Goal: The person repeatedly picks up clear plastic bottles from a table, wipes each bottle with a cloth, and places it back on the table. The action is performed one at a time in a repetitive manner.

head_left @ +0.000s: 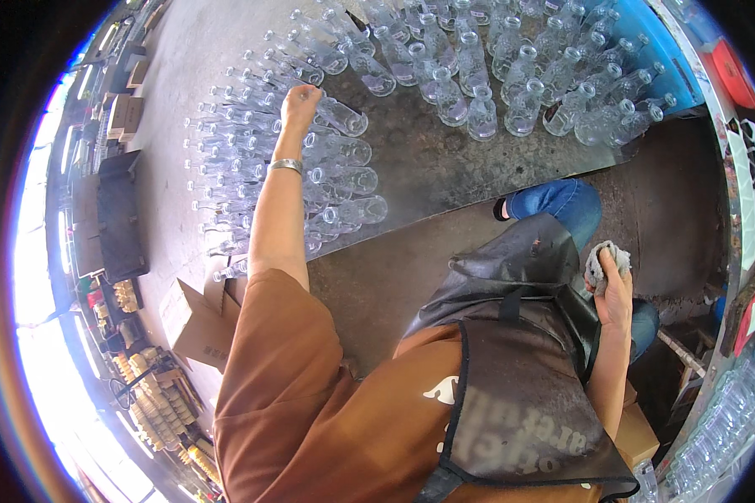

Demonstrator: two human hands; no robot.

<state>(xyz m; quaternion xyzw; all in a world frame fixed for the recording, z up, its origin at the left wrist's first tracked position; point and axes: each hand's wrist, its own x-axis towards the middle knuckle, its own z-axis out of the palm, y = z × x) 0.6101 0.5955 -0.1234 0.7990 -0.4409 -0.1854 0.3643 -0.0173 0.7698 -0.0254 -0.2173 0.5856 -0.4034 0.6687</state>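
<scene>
My left hand (300,111) reaches out over the left group of clear glass bottles, its fingers closed at the neck of one glass bottle (342,117). That bottle stands at the inner edge of the group, close to its neighbours. The fingers partly cover its mouth. A silver bracelet (286,165) circles my left wrist. Low on the right, beside my knee, my right hand (614,300) is closed round a crumpled grey cloth (608,264), well apart from the bottles.
More glass bottles (482,113) crowd the far right of the dark metal table (428,180), next to a blue crate (667,54). A cardboard box (197,323) sits at left. Several bottles (721,427) lie stacked at lower right. My dark apron (528,419) covers my lap.
</scene>
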